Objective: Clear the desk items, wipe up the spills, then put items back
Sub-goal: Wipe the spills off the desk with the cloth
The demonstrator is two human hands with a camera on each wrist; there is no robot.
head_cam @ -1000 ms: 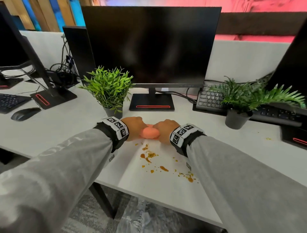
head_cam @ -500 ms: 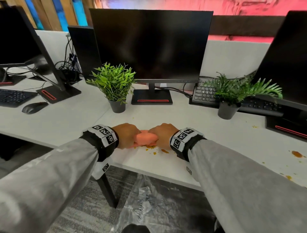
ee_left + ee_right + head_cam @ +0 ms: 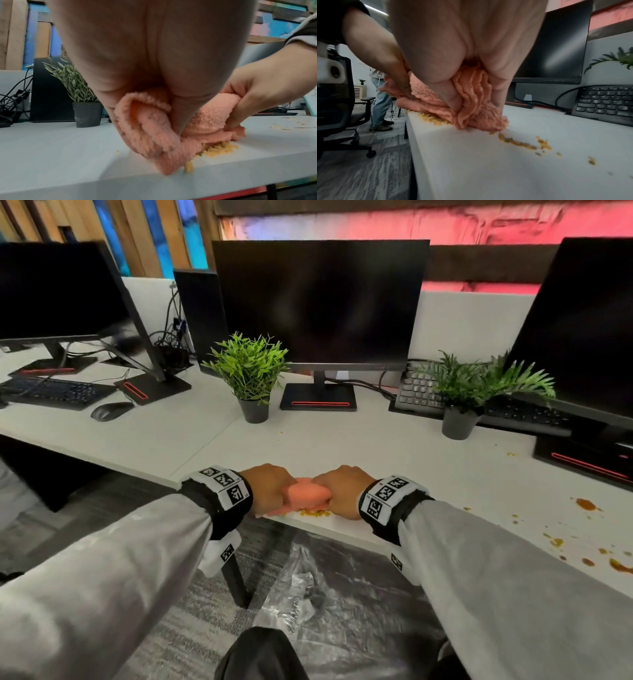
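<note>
Head view: both hands, left hand (image 3: pixel 270 487) and right hand (image 3: pixel 342 491), clamped on pink cloth (image 3: pixel 306 496) over yellow crumbs (image 3: pixel 315 512) at desk (image 3: pixel 308 446) edge.

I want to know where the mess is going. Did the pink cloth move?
Yes. The pink cloth, gripped by both hands, has come toward the person: it was near the plant pot, and now sits at the desk's front edge.

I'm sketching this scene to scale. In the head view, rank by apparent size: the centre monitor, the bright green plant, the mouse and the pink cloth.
1. Centre monitor, by far the largest.
2. Bright green plant with its pot.
3. Pink cloth and mouse: they look alike; both hands cover part of the cloth and it is nearer the camera, so unranked.
</note>
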